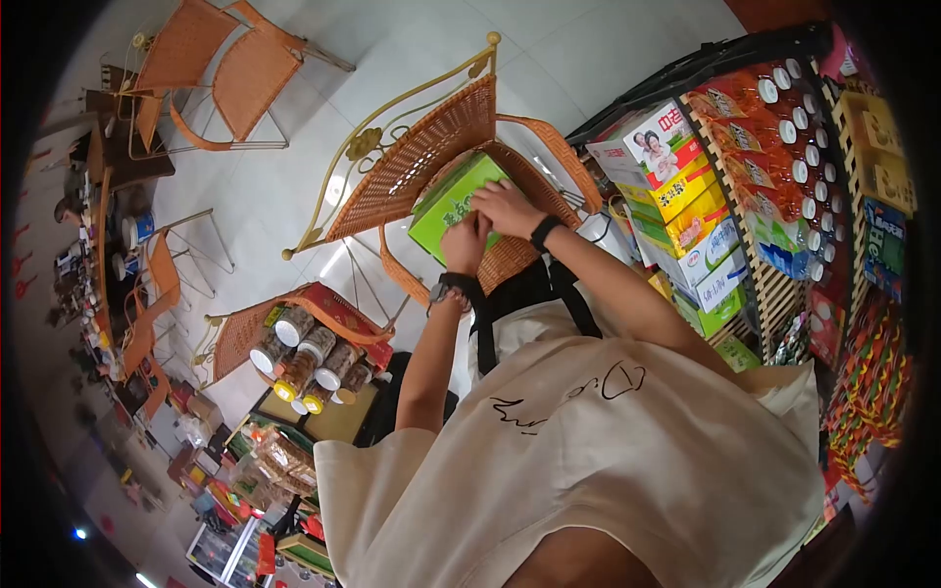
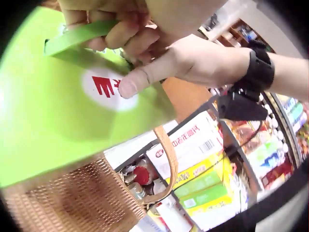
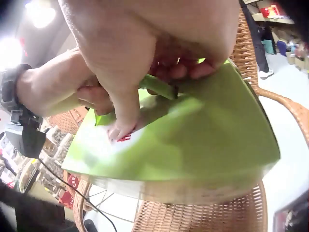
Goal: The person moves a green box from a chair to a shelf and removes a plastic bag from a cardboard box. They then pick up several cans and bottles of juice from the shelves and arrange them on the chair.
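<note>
— While leaning over the seat, gripping with both? Start with the left hand [image 2: 123, 34].

— Curled tight round the handle strap [image 2: 77, 38] of the green carton [image 2: 53, 121], fingers wrapped right over the band.

— And the right hand [image 2: 193, 60]?

— Thumb stretched out and pressed flat on the red logo [image 2: 106, 86] on the carton's top. Other fingers curled in at the same strap, seemingly hooked on it, though partly hidden behind the left.

— Whereabouts of the carton?

— Resting on the seat of the wicker chair [image 1: 431, 137], touching the weave underneath, seemingly leaning toward the backrest. Not lifted clear, judging by the wrist views.

— So how far along?

— Early, by the look of it. Done: carton set on the chair, both hands at its top, strap raised off the lid. Left: hard to say. Strap possibly only partly pulled up, and no sign of the carton opened or carried anywhere.

— Beyond the chair?

— Just beside it on the right, stacked boxes [image 1: 676, 196] on a shelf, then rows of white-capped bottles [image 1: 784, 127]. Lower left, lidded jars [image 1: 314, 358] lying on a second wicker seat. Farthest off, across pale floor tiles, two orange chairs [image 1: 235, 69].
</note>
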